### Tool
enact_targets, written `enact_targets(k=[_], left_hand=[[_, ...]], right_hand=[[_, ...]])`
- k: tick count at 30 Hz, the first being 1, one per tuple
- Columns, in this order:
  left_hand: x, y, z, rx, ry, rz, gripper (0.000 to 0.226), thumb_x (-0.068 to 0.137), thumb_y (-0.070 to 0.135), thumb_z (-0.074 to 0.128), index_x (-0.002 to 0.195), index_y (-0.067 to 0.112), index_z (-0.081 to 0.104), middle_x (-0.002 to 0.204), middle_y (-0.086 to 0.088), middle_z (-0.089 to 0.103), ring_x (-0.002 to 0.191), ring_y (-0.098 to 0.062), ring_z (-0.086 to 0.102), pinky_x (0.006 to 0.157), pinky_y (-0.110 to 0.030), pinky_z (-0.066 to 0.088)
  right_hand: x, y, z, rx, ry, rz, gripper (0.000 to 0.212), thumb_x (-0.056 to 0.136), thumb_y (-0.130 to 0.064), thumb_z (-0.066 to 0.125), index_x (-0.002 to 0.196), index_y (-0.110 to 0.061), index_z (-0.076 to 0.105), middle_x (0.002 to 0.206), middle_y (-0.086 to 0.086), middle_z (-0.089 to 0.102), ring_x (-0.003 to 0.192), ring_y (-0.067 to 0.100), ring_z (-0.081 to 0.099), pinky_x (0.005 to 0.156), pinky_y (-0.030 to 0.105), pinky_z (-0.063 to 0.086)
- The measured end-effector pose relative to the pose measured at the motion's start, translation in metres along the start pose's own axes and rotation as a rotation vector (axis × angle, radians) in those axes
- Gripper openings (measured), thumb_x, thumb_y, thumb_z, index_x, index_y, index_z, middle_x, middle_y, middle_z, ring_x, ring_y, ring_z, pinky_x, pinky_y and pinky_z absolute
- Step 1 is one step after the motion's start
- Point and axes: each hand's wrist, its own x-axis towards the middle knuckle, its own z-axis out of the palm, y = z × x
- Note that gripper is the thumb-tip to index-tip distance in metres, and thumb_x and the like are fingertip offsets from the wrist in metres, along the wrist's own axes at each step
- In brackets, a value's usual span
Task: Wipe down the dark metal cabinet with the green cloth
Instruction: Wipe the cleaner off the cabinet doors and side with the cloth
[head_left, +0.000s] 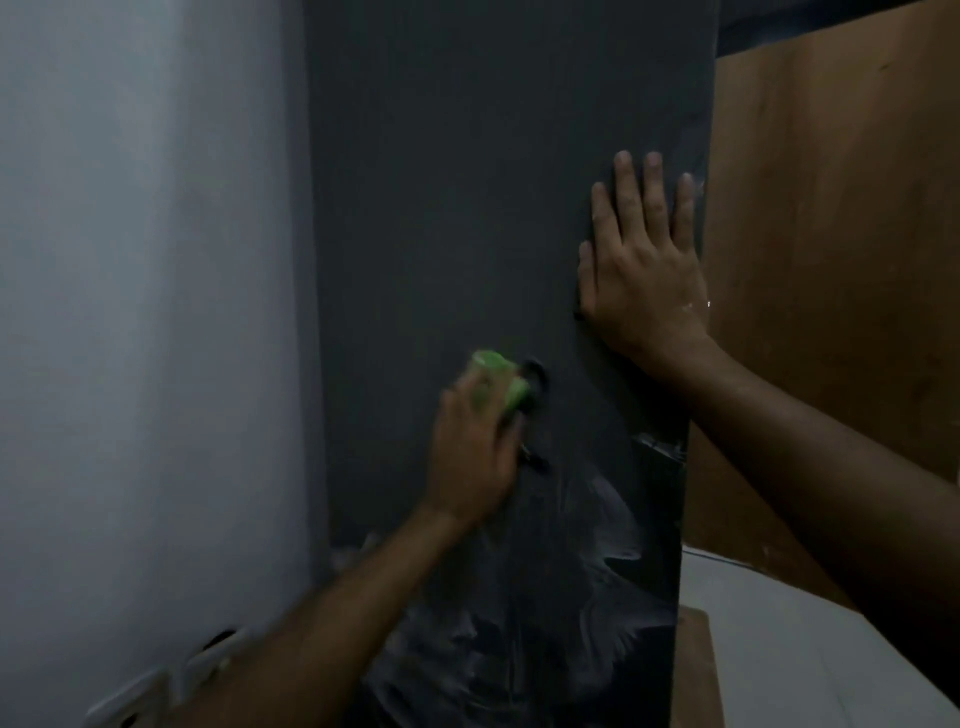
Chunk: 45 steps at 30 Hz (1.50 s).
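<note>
The left hand (475, 447) has its fingers curled around a bright green cloth (496, 384) and presses it on the front of the tall dark metal cabinet (467, 208), about the middle of the picture. The cloth is bunched up and blurry, right beside a small dark round knob (537, 378) on the cabinet. The right hand (644, 265) lies flat on the cabinet near its right edge, higher up, with straight fingers pointing up and nothing in it. Pale smeary streaks (597, 582) show low on the cabinet front. A pale grey wall (145, 312) is on the left. A brown wooden board (841, 260) stands on the right.
</note>
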Motion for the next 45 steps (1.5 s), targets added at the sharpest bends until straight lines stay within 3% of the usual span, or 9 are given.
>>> enact_targets(k=[4,9,13,20,27,34,37,42,45], left_hand=[[-0.095,0.029,0.012,-0.030,-0.299,0.388,0.053,0.096,0.020,0.057,0.149,0.022,0.050,0.151,-0.009,0.045,0.118,-0.031,0.055,0.098,-0.040,0.045],[-0.046,-0.033,-0.020,0.028,-0.087,-0.028,0.041,0.100,0.016,0.053,0.136,0.001,0.063,0.142,-0.024,0.056,0.130,-0.042,0.053,0.108,-0.051,0.044],[0.048,0.013,-0.002,-0.057,0.165,-0.187,0.040,0.101,0.015,0.055,0.140,0.007,0.058,0.138,-0.021,0.050,0.124,-0.035,0.049,0.103,-0.045,0.047],[-0.052,0.074,0.023,-0.038,-0.365,0.514,0.053,0.093,0.016,0.061,0.146,0.014,0.059,0.151,-0.014,0.044,0.106,-0.037,0.058,0.086,-0.044,0.051],[0.008,0.052,0.006,-0.086,-0.011,-0.056,0.049,0.094,0.011,0.060,0.143,0.015,0.060,0.142,-0.018,0.050,0.121,-0.037,0.052,0.096,-0.050,0.051],[-0.054,0.088,0.035,-0.078,-0.250,0.527,0.048,0.097,0.019,0.060,0.145,0.016,0.057,0.149,-0.012,0.042,0.096,-0.035,0.055,0.080,-0.044,0.048],[-0.066,0.017,0.005,-0.009,-0.218,0.320,0.043,0.095,0.010,0.066,0.137,0.015,0.067,0.146,-0.015,0.056,0.112,-0.041,0.064,0.093,-0.049,0.052],[-0.012,-0.042,-0.018,0.018,0.186,-0.358,0.035,0.102,0.009,0.056,0.136,0.001,0.061,0.140,-0.024,0.049,0.129,-0.039,0.049,0.111,-0.047,0.043],[-0.029,-0.007,0.002,-0.023,0.211,-0.408,0.037,0.102,0.010,0.057,0.138,0.004,0.058,0.142,-0.023,0.046,0.130,-0.039,0.048,0.110,-0.043,0.041]], right_hand=[[-0.001,0.001,-0.001,0.000,-0.010,-0.014,0.060,0.106,-0.035,0.029,0.157,-0.005,0.027,0.168,0.020,0.009,0.156,0.037,0.002,0.124,0.058,0.006],[-0.002,0.000,-0.007,0.050,-0.021,-0.019,0.057,0.105,-0.031,0.030,0.156,-0.005,0.031,0.168,0.019,0.012,0.156,0.036,0.004,0.124,0.058,0.006],[-0.002,0.003,-0.014,0.278,0.046,0.006,0.048,0.105,-0.020,0.036,0.148,-0.002,0.045,0.163,0.017,0.031,0.155,0.033,0.016,0.126,0.054,0.006],[-0.012,0.024,-0.025,0.503,0.014,-0.067,0.034,0.104,-0.011,0.041,0.128,0.001,0.063,0.150,0.015,0.050,0.150,0.031,0.032,0.127,0.044,0.013],[-0.022,0.025,-0.017,0.453,0.084,-0.100,0.033,0.102,-0.009,0.045,0.126,0.001,0.064,0.148,0.016,0.053,0.147,0.033,0.037,0.124,0.050,0.023],[-0.024,0.021,-0.015,0.351,0.049,-0.117,0.037,0.104,-0.015,0.041,0.132,-0.003,0.061,0.154,0.013,0.046,0.151,0.030,0.031,0.126,0.047,0.018],[-0.024,0.018,-0.014,0.317,0.055,-0.107,0.038,0.104,-0.016,0.039,0.132,-0.003,0.061,0.156,0.013,0.044,0.151,0.031,0.029,0.126,0.048,0.017],[-0.024,0.017,-0.015,0.297,0.048,-0.096,0.038,0.105,-0.016,0.038,0.132,-0.003,0.060,0.157,0.013,0.043,0.152,0.031,0.027,0.126,0.049,0.016],[-0.024,0.017,-0.016,0.277,0.044,-0.090,0.038,0.106,-0.017,0.036,0.132,-0.003,0.060,0.157,0.012,0.043,0.152,0.030,0.026,0.126,0.049,0.015]])
